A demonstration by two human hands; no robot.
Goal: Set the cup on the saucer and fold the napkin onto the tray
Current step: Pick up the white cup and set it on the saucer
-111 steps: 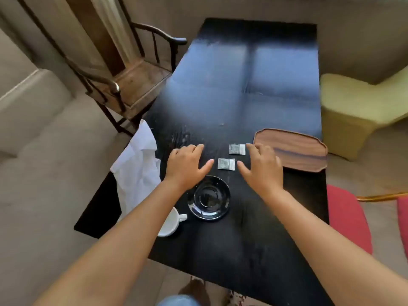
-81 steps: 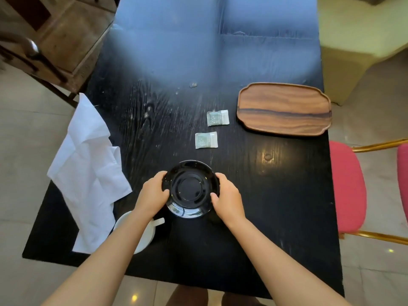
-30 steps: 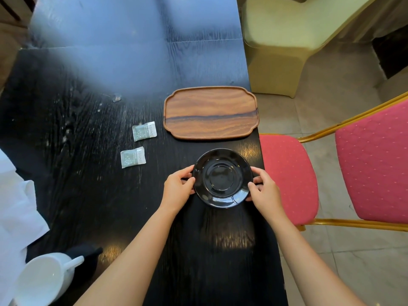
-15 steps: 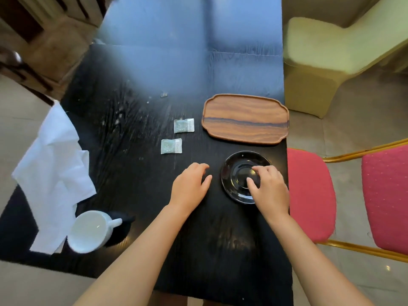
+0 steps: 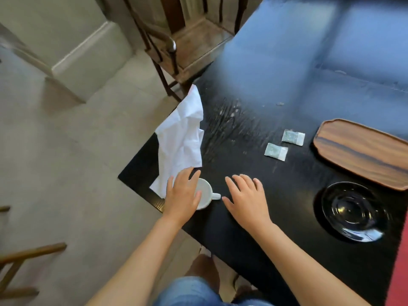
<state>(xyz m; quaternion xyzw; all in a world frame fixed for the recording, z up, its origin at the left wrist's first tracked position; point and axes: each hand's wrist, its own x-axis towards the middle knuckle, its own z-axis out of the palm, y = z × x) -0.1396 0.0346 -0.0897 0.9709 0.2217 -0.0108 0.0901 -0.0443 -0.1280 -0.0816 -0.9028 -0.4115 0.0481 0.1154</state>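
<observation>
Fingers of the left hand [image 5: 182, 195] spread loosely over the white cup [image 5: 204, 194], gripping nothing; contact cannot be told. Just right, the right hand [image 5: 246, 198] hovers flat and relaxed above the black table [image 5: 254, 96], near the cup's handle. A white napkin [image 5: 181, 140] drapes over the left edge, behind the cup. At right sits the black saucer [image 5: 353, 212], empty, near the wooden tray [image 5: 364, 151]. Two sachets [image 5: 276, 151] lie between.

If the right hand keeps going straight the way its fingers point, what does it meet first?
Nothing close: the right hand points up the bare black table, between the white napkin and the nearer packet. The cup sits to its left, off that line. Height above the table is unclear.
</observation>
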